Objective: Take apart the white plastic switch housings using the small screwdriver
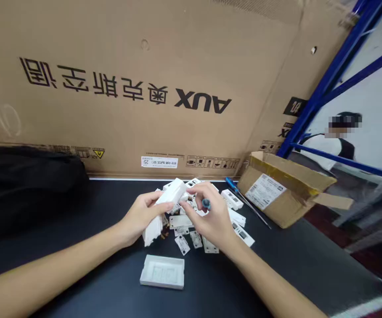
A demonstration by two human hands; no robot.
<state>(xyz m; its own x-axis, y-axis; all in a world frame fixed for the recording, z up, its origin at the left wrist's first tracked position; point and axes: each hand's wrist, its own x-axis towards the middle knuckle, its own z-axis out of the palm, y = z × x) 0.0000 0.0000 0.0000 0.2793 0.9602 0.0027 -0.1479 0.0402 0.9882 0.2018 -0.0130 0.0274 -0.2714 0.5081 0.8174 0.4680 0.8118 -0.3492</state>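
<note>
My left hand point(144, 214) is closed around a white plastic housing point(172, 194), which is tilted up over the dark table. At the housing's right edge are the thumb and fingertips of my right hand point(212, 212). Curled in that hand is a tool with a round teal handle end point(206, 203), seemingly a screwdriver; its tip is hidden. Several small white panels point(182, 244) and cases with dark windows point(243, 234) lie heaped beneath and behind both hands. Nearer to me, a shallow white rectangular cover point(162, 271) rests with its hollow side up.
A blue-handled screwdriver point(247, 201) lies right of the heap, beside an open cardboard box point(277, 190). Black cloth point(28, 190) covers the table's left. A large carton point(138, 128) walls off the back. Past the blue rack point(319, 97) is another person point(330, 143).
</note>
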